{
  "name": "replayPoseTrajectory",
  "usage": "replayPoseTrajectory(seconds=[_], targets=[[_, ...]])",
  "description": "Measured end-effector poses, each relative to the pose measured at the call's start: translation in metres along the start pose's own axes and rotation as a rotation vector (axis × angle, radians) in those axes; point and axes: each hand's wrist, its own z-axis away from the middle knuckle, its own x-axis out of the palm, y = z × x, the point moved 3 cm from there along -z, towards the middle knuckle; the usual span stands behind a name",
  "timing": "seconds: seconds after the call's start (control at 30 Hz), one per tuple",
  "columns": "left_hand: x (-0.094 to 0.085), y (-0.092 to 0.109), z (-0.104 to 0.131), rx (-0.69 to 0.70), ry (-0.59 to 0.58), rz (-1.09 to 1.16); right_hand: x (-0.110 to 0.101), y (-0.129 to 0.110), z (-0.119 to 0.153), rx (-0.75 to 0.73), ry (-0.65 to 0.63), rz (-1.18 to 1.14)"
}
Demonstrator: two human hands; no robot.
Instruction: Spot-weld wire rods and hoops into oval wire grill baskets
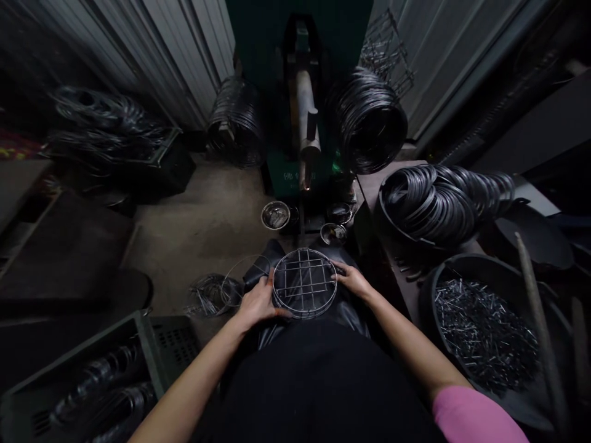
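Note:
A round wire rack (305, 283) with crossed bars inside its ring lies over my lap. My left hand (259, 303) grips its left edge, thumb and fingers around the rim. The right edge is held by my right hand (349, 278), with the fingers on the rim. Beside my left hand, a thin wire ring (223, 284) stands out to the left, above a loose heap of wire rings (209, 294). Ahead of the rack is a machine with a metal arm and a copper-coloured tip (305, 178).
Small bowls (276, 215) sit below the machine. Wire ring bundles (369, 120) hang on both sides of it. At right are a basin of wire rings (431, 200) and a tub of short wire pieces (484, 332). A green crate (148, 351) stands lower left.

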Motion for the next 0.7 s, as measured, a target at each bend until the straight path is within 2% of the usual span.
replayPoseTrajectory(seconds=[0.13,0.27,0.37,0.47,0.57,0.7], targets=[[0.002,0.003,0.001,0.002,0.023,-0.001,0.002,-0.003,0.004,-0.019,0.015,0.028],[0.001,-0.013,0.000,0.069,0.045,0.124,0.008,-0.003,0.010,-0.057,0.038,0.013],[-0.005,-0.032,0.001,0.129,0.008,0.446,0.010,0.000,0.014,-0.074,0.082,-0.004],[-0.016,-0.044,-0.001,0.046,0.028,0.869,0.006,0.003,0.015,-0.050,0.222,-0.009],[-0.023,-0.036,-0.005,-0.055,0.084,1.119,0.004,-0.001,0.017,-0.016,0.336,-0.052],[-0.022,-0.013,-0.015,0.000,0.069,1.166,0.010,-0.015,0.021,-0.031,0.274,-0.140]])
